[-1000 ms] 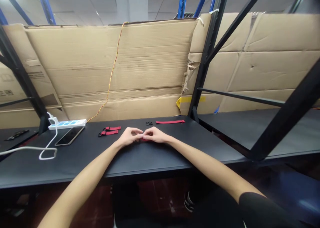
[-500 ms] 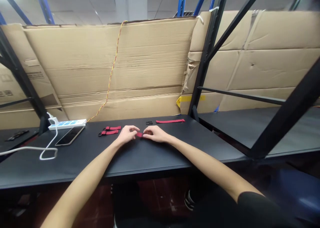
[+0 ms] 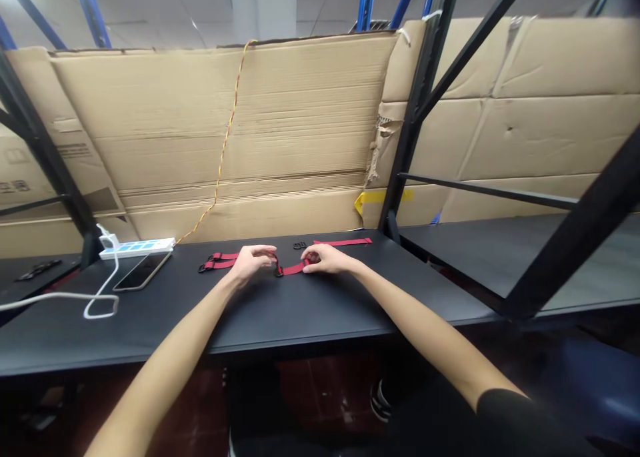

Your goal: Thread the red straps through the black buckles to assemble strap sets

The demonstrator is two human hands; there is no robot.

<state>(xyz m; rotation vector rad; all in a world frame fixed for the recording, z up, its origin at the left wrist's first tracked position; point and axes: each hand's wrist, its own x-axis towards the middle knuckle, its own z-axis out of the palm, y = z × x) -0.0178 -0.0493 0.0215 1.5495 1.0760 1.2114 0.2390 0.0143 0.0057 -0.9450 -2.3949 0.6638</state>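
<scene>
Between my hands a red webbing strap point(image 3: 293, 269) is stretched low over the black table, with a black buckle point(image 3: 279, 272) on it near the left end. My left hand point(image 3: 253, 262) is closed, pinching the strap's left end by the buckle. Pinched in the fingers of my right hand point(image 3: 325, 259) is the strap's other end. Two finished-looking red straps with black buckles point(image 3: 220, 265) lie left of my left hand, partly hidden by it. Behind my right hand are loose black buckles point(image 3: 299, 245) and a flat red strap point(image 3: 350, 241).
At the left, a white power strip point(image 3: 137, 248) with a plugged white cable point(image 3: 103, 297) sits beside a phone point(image 3: 143, 271). Cardboard sheets point(image 3: 300, 130) stand along the table's back edge. Black metal posts point(image 3: 413, 110) rise at both sides.
My hands have moved apart, the right one going rightward, and more of the red strap shows between them. The buckle on it is now visible.
</scene>
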